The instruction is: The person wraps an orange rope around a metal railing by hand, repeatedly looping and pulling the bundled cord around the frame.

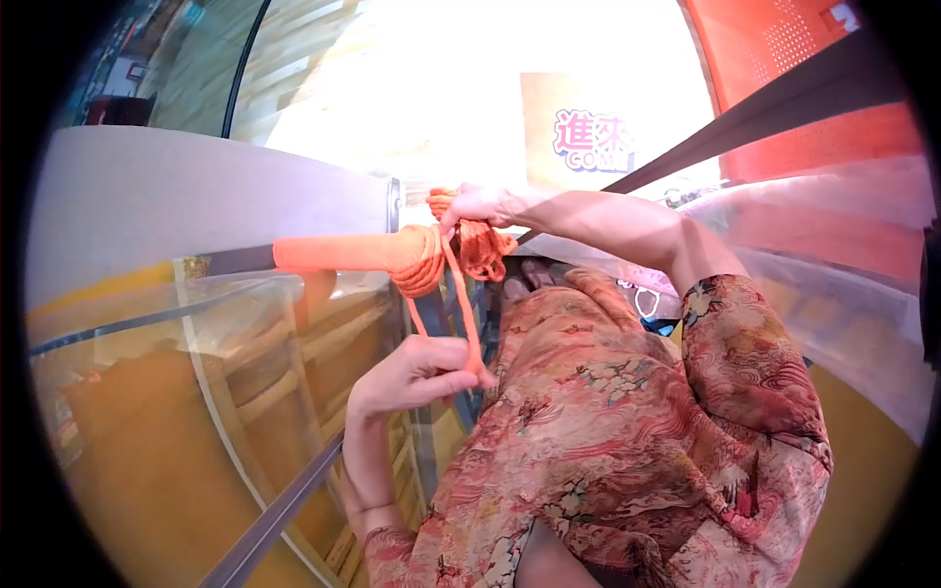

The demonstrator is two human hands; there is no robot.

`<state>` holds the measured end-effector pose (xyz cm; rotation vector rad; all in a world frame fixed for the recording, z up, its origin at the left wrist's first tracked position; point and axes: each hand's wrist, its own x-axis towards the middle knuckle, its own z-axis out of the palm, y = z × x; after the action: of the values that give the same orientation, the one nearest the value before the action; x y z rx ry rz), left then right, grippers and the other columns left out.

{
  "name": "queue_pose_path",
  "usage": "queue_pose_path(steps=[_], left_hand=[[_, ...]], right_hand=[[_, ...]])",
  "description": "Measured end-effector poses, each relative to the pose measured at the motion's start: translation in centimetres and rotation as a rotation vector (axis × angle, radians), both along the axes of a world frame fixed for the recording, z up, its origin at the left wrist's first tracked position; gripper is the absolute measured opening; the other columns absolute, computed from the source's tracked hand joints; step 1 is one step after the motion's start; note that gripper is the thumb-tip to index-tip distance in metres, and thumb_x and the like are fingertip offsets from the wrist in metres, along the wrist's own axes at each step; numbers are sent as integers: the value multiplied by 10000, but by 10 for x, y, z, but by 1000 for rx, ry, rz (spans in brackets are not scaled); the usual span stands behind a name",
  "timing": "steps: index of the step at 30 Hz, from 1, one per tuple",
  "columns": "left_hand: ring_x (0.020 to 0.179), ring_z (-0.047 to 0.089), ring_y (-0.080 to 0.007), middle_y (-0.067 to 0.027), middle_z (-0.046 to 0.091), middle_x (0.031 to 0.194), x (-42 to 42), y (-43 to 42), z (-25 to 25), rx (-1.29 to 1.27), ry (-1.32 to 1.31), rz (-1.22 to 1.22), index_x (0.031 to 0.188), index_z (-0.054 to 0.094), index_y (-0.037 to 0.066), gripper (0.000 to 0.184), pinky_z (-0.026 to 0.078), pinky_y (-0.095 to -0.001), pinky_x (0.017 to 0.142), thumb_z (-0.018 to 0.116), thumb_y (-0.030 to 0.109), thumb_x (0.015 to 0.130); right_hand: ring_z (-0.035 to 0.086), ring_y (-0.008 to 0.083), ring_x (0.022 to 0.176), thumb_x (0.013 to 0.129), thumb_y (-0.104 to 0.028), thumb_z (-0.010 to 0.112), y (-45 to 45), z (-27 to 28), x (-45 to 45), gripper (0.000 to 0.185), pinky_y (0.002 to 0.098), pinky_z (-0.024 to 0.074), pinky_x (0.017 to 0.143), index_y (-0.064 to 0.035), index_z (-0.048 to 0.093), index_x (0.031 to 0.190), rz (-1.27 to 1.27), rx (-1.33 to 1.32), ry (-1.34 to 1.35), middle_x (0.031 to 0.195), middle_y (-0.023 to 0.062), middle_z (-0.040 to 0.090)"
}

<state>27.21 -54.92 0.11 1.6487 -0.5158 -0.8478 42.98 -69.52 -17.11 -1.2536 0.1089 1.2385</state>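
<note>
An orange cord is wound in several turns (419, 261) around the right end of a horizontal orange tube (333, 252). Below it, my left hand (417, 374) is closed on a strand of the cord (463, 304) that runs down from the winding. My right hand (477, 206) is closed at the top of the strand, beside the winding, with a looped bundle of the same cord (482, 250) hanging beneath its fingers. Part of the bundle shows left of the right hand's fingers.
A pale panel (216, 191) and clear plastic sheeting (118, 382) lie left. Dark straps (745, 127) cross diagonally at upper right and lower left. A sign with pink lettering (588, 137) stands beyond my hands. Red crates (814, 147) are at right; wooden slats (265, 397) show below left.
</note>
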Motion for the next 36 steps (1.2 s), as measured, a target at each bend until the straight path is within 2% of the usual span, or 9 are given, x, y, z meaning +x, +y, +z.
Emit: queue_pose_path(steps=[3,7,11,14,16,22,28,31,36], left_hand=[[575,568,-81,-46,666,916,3,-1,15,38,433,-120,1072,660,45,198,497,-219,533,545,116,927],[590,629,-113,-75,673,825,-8,35,-9,258,516,-301,1058,653,-19,209,523,-255,546,582,87,892],[495,632,-218,-158,613,635,-34,105,-74,1172,419,432,894,608,-88,171,503,-342,461,479,12,845],[473,611,-204,-105,585,592,-51,162,-126,1118,200,693,799,554,-43,308,462,-329,426,491,224,937],[500,585,-178,-68,584,594,-42,166,-125,552,496,1217,852,565,-19,356,442,-278,461,495,316,949],[586,570,-192,-76,589,626,-28,119,-112,1034,60,568,732,595,-5,476,462,-331,565,714,455,748],[570,571,-170,-108,623,650,-5,28,-97,994,-257,829,702,597,-9,403,469,-321,551,783,349,709],[495,524,-56,-48,614,640,-16,61,-87,550,116,904,762,608,-14,156,411,-233,439,660,111,839],[563,587,-104,-79,624,735,-12,77,-127,306,127,1328,893,583,-36,134,472,-234,474,542,88,920]], right_hand=[[554,173,570,535,-46,718,-1,-13,6,125,310,382,445,1,638,619,49,-100,-176,647,88,617],[623,175,648,653,-28,734,-49,27,31,208,312,525,586,30,649,833,420,142,-135,696,84,649],[626,137,628,749,-46,711,-77,11,50,146,259,512,568,22,659,867,234,111,-125,723,75,656],[636,139,644,773,-21,690,-72,6,49,115,257,528,579,22,642,868,66,71,-167,728,82,648],[648,153,670,776,5,676,-63,-6,49,127,272,551,611,29,615,885,-148,95,-70,752,94,647],[626,151,556,775,-32,690,-24,-5,15,97,266,510,493,38,622,777,-24,51,-120,702,114,665],[614,149,546,805,-70,664,-1,11,2,112,275,503,509,23,621,759,78,-43,-210,677,89,649],[609,151,529,814,-77,652,4,7,8,121,280,491,470,32,619,773,44,-8,-234,687,101,653],[580,151,450,816,-138,673,14,-18,26,190,299,455,371,48,632,822,110,-12,-249,673,117,652]])
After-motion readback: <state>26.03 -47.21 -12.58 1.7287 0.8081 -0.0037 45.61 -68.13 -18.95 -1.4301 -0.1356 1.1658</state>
